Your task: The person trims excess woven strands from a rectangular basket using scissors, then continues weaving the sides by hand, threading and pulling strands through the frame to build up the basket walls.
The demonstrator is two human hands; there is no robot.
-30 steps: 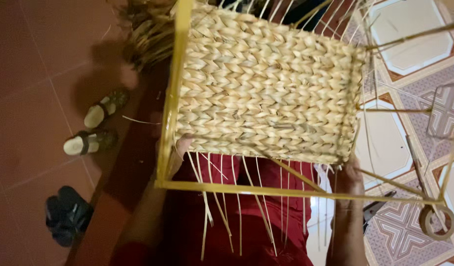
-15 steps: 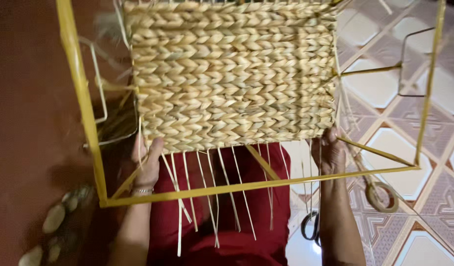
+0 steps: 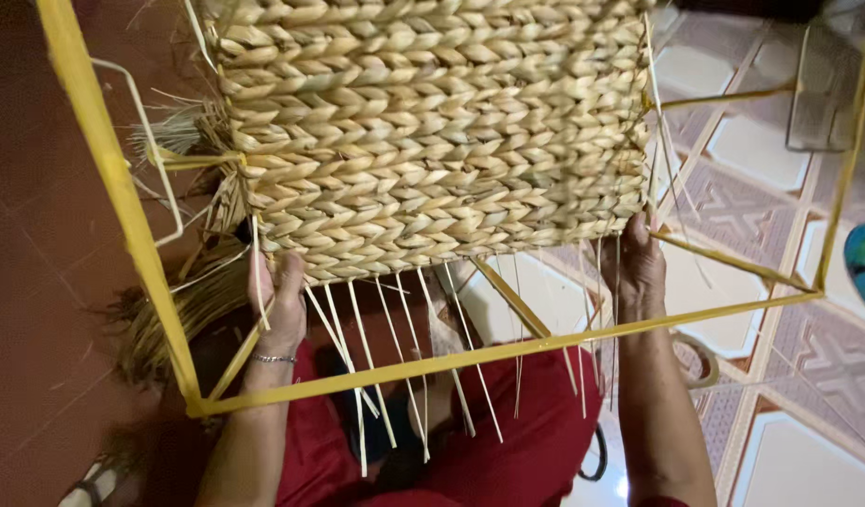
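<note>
The left hand (image 3: 278, 302) grips the lower left corner of the woven straw panel (image 3: 432, 131); the right hand (image 3: 636, 268) clasps its lower right corner. The panel fills the yellow metal frame (image 3: 122, 216), held above red-trousered legs (image 3: 535, 432). Loose straw ends (image 3: 395, 366) hang from its bottom edge over the frame's lower bar.

Bare forearms, no sleeves; a thin silver beaded bracelet (image 3: 275, 358) circles the left wrist — red cloth trousers (image 3: 526, 422) at six o'clock
</note>
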